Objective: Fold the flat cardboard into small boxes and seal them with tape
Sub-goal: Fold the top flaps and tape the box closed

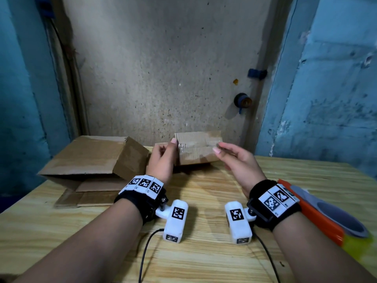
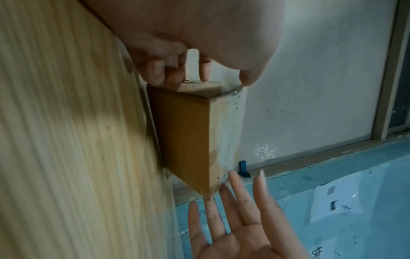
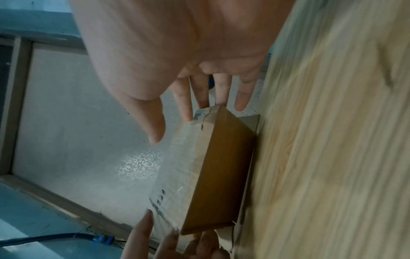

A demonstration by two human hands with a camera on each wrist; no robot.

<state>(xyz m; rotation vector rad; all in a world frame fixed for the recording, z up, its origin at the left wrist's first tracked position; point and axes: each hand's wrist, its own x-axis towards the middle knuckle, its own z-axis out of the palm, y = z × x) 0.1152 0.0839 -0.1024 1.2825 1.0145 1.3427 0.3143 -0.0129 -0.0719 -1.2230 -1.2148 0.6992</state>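
Head-camera view showed a small brown cardboard box [image 1: 196, 148], its top seam covered in clear shiny tape, standing at the far edge of a pale wooden table [image 1: 204, 252], close to a speckled grey wall panel [image 1: 163, 68]. The left hand [image 1: 161, 160] steadied the box's left end, thumb tip on the taped top corner and curled fingers against the side, apparently to keep it from sliding. The right hand [image 1: 238, 158] was at the box's right end with fingers straight and loosely spread, holding nothing; in the right wrist view its fingertips [image 3: 218, 98] reached the taped corner, though firm contact could not be told. That placing suggested the tape ends were being smoothed down, with this box near finished. To the left lay a larger open brown cardboard box [image 1: 98, 158] on its side over flat cardboard pieces [image 1: 89, 196], apparently stock for further boxes. An orange-handled tape dispenser with a grey roll [image 1: 330, 215] waited by the right forearm, within easy reach.
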